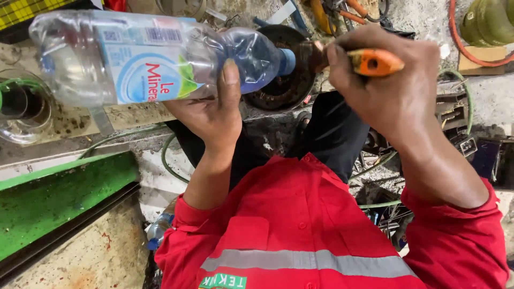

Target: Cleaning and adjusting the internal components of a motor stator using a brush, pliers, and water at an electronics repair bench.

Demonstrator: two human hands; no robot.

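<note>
My left hand [214,112] grips a large clear plastic bottle [134,56] with a pale blue label and a blue neck, held on its side with the mouth pointing right. My right hand [391,85] is closed around a tool with an orange handle [375,62]; its dark tip meets the bottle's mouth. Behind the bottle's neck lies a dark round metal part [286,85]. My red work jacket [300,230] with a grey reflective stripe fills the lower frame.
A green metal beam [59,198] lies at the lower left. A clear glass vessel [21,107] stands at the left edge. Orange hose [466,51], a yellow-green cylinder [490,21], assorted tools and green wires crowd the back and right. Another small bottle [158,230] lies low beside my left sleeve.
</note>
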